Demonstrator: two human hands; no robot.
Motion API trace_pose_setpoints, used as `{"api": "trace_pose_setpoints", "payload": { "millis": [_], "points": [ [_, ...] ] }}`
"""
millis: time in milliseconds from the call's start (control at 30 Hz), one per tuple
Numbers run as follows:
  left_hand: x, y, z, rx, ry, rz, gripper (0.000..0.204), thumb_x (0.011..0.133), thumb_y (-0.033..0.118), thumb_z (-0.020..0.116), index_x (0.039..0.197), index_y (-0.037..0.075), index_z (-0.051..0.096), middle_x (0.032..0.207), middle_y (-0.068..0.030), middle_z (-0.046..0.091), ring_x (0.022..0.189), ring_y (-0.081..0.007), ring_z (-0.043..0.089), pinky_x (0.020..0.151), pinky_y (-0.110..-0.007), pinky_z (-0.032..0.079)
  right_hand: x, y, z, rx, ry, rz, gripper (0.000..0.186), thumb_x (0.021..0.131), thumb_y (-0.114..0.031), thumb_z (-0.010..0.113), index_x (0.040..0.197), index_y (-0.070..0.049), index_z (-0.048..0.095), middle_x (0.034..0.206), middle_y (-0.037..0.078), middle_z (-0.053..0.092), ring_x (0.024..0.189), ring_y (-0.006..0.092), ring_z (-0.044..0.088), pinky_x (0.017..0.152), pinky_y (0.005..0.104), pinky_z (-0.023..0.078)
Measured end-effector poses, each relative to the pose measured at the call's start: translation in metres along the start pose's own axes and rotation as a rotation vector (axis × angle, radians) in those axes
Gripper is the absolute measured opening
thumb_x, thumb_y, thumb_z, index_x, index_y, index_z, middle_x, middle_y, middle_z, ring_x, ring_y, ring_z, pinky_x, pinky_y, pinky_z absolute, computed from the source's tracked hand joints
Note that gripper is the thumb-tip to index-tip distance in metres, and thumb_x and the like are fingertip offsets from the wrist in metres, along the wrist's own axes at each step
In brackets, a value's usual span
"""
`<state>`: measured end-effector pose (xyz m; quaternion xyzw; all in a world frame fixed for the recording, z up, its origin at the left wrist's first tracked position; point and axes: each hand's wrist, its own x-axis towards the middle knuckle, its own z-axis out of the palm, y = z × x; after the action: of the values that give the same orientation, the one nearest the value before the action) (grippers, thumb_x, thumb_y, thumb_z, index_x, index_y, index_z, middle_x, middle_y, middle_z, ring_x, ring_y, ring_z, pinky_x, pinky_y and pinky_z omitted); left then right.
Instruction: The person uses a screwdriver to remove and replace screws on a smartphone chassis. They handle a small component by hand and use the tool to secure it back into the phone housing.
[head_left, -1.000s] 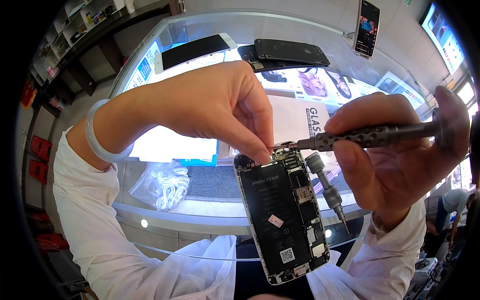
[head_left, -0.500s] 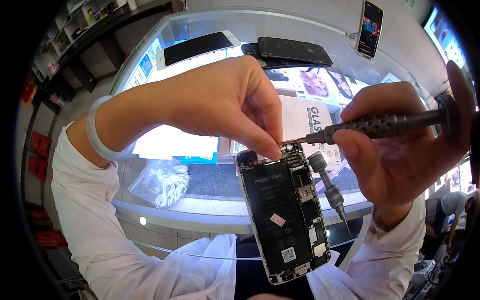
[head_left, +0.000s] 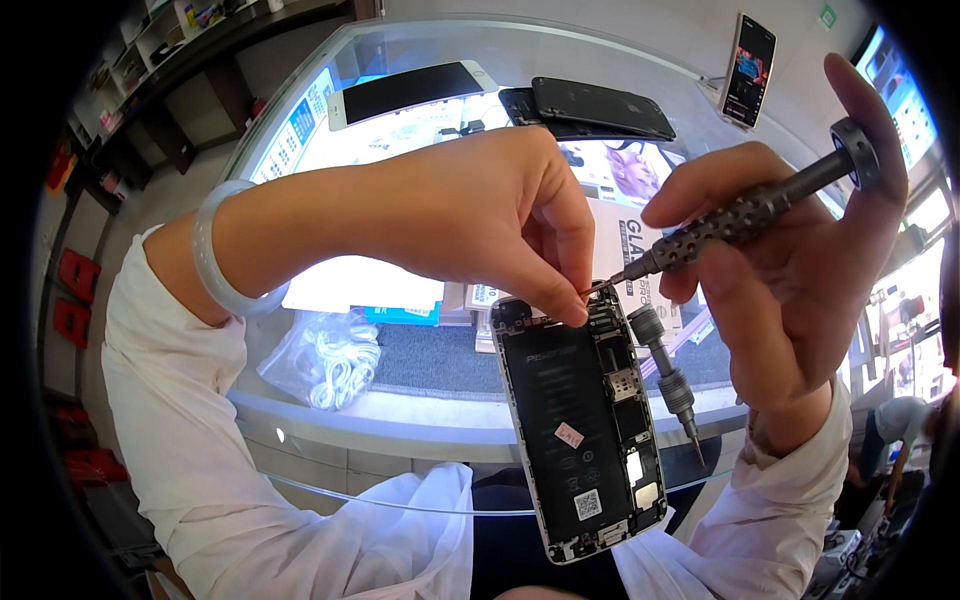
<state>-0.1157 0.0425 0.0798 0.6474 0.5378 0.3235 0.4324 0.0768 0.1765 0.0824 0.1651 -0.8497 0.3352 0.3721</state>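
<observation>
Your screwdriver (head_left: pixel 720 230) at the opened phone (head_left: pixel 550 395)
Your right grip (head_left: pixel 800 285) holds the screwdriver; your left grip (head_left: pixel 525 220), pinched narrow, meets the phone's top, its contents hidden. The phone slants before the desk's (head_left: pixel 400 428) near edge.

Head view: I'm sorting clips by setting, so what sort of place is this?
Probably a phone repair shop: an opened phone with a screwdriver at its top end, a lit glass display counter, a white phone on it.
</observation>
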Motion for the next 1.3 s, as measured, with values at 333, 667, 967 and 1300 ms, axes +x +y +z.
{"api": "trace_pose_setpoints", "payload": {
  "millis": [333,667,967,1300],
  "points": [
    [-0.002,0.007,-0.013,0.301,-0.034,-0.096,0.026,0.076,0.017,0.086,0.094,0.001,0.076,0.079,-0.0062,0.073,0.067,-0.0108,0.068,0.059,-0.024,0.051,-0.004,-0.002,0.006,0.008,0.037,0.029,0.084,0.094,0.002,0.057,0.154,-0.005,-0.003,0.096,0.022,0.068,0.061,0.0163,0.066,0.055,0.0215,0.054],
    [-0.001,0.006,-0.024,0.265,-0.179,-0.345,0.031,0.080,0.030,0.081,0.090,0.002,0.074,0.079,-0.0070,0.072,0.073,-0.0139,0.070,0.066,-0.025,0.054,-0.011,0.012,0.033,0.270,-0.028,0.024,0.094,0.090,0.007,0.061,0.151,-0.004,-0.009,0.093,0.024,0.068,0.066,0.0201,0.070,0.058,0.0247,0.059],
    [0.003,-0.002,-0.022,0.247,-0.159,-0.358,0.028,0.075,0.028,0.084,0.084,0.003,0.075,0.079,-0.0074,0.073,0.074,-0.0138,0.070,0.068,-0.026,0.055,0.002,0.004,0.026,0.160,-0.180,-0.088,0.095,0.090,0.007,0.061,0.152,-0.005,-0.010,0.093,0.024,0.068,0.069,0.0221,0.071,0.058,0.0258,0.061],
    [0.004,0.005,-0.018,0.299,-0.147,-0.404,0.025,0.074,0.025,0.084,0.084,0.004,0.075,0.078,-0.0072,0.072,0.074,-0.0134,0.070,0.068,-0.026,0.054,0.003,0.010,0.026,0.146,-0.215,-0.104,0.098,0.089,0.008,0.062,0.153,-0.006,-0.011,0.092,0.023,0.069,0.071,0.0229,0.072,0.062,0.0275,0.061]
  ]
}}
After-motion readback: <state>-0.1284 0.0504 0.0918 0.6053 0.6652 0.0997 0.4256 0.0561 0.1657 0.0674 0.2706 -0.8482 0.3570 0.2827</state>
